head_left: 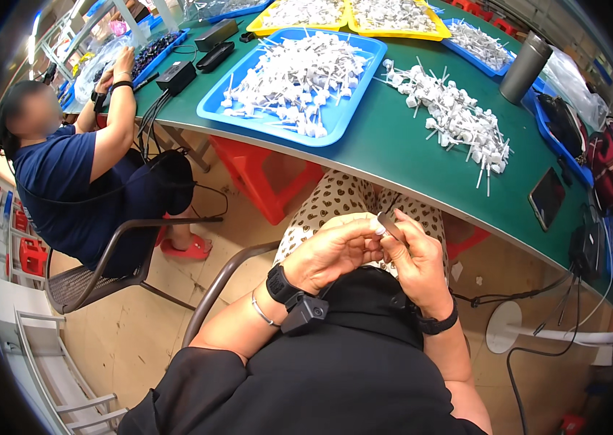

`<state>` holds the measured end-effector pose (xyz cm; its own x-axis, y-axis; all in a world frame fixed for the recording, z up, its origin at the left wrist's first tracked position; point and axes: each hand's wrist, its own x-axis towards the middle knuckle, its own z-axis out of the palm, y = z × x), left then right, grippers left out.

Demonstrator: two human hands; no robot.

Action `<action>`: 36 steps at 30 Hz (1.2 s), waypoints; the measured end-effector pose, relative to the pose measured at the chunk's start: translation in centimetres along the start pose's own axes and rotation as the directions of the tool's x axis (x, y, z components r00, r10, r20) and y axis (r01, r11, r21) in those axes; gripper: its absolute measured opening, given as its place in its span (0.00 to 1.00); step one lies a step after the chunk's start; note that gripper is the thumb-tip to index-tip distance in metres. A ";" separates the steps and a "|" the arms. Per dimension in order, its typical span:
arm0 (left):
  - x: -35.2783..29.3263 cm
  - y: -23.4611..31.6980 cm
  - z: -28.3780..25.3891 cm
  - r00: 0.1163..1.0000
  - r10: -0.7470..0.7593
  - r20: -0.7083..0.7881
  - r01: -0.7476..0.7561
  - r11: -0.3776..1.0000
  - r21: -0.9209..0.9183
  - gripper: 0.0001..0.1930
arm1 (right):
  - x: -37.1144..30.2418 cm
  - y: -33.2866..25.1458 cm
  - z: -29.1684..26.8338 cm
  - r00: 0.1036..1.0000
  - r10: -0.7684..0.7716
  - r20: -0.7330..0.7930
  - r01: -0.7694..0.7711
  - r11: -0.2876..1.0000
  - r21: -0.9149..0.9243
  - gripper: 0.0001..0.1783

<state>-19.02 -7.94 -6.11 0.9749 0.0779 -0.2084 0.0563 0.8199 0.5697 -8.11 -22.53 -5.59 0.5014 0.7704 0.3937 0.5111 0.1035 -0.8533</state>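
My left hand (pixel 339 250) and my right hand (pixel 417 257) meet over my lap, in front of the table edge. The fingers of the left one pinch a small white plastic part (pixel 380 230), mostly covered by the fingertips. A thin, dark, flat blade-like strip (pixel 391 227) sits between the right thumb and fingers, its end close to the white part. Beyond my hands a blue tray (pixel 208 109) holds a heap of white plastic pieces with thin stems. More such pieces lie in a loose pile (pixel 451 112) on the green table (pixel 364 148).
Yellow trays (pixel 446 30) of white pieces stand at the back. A grey flask (pixel 526 69), a phone (pixel 546 197) and a bag (pixel 611 156) are on the right. To the left a seated co-worker (pixel 67 170) handles dark parts. A red stool (pixel 259 177) stands below the table.
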 end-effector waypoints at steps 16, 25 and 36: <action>0.0 0.6 1.3 0.873 0.465 0.147 -0.427 0.584 0.691 0.08 | 0.1 0.4 -1.1 0.982 0.186 -0.033 -0.161 0.916 0.368 0.12; 0.1 -0.5 1.2 0.839 0.539 0.075 -0.394 0.507 0.767 0.07 | 0.1 0.0 -3.1 0.956 -0.080 -0.284 0.179 0.921 0.345 0.21; 0.4 -0.8 1.2 0.728 0.656 0.199 -0.423 0.202 0.883 0.09 | 0.2 -1.9 -2.6 0.950 0.153 -0.270 0.048 0.788 0.614 0.09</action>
<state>-18.41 -9.28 -5.68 0.7898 0.4814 0.3801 -0.2112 -0.3684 0.9054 -7.16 -24.17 -2.98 0.7436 0.5780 0.3361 -0.0021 0.5047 -0.8633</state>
